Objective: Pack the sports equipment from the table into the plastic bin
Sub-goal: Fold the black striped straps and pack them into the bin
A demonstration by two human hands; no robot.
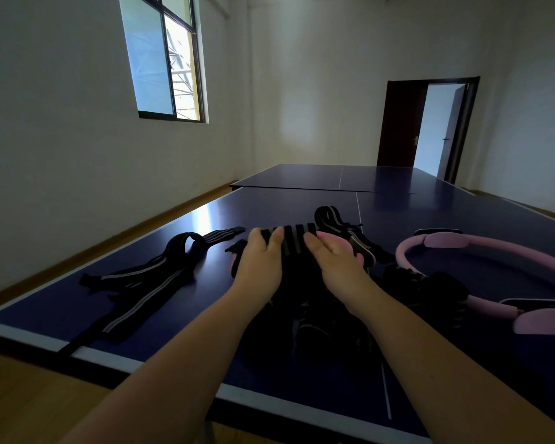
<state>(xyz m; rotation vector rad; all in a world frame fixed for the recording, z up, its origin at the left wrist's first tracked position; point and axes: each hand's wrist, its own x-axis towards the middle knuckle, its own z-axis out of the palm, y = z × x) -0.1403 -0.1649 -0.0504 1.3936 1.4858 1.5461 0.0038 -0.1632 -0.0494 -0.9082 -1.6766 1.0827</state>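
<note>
A black and grey striped wrap (293,240) lies between my two hands on the blue table-tennis table (186,225). My left hand (261,256) holds its left end, fingers curled over the edge. My right hand (337,256) presses on its right side with fingers fairly straight. More black straps with grey stripes (148,277) sprawl to the left, and another strap loop (330,217) sits behind the wrap. A dark pile of gear (314,315) lies under my forearms. A pink pilates ring (481,270) rests at the right. No plastic bin is in view.
The table's near edge (269,402) runs across the bottom over a wooden floor (29,395). A second table half (343,176) stands beyond. An open doorway (436,129) is at the far right, a window (167,59) on the left wall.
</note>
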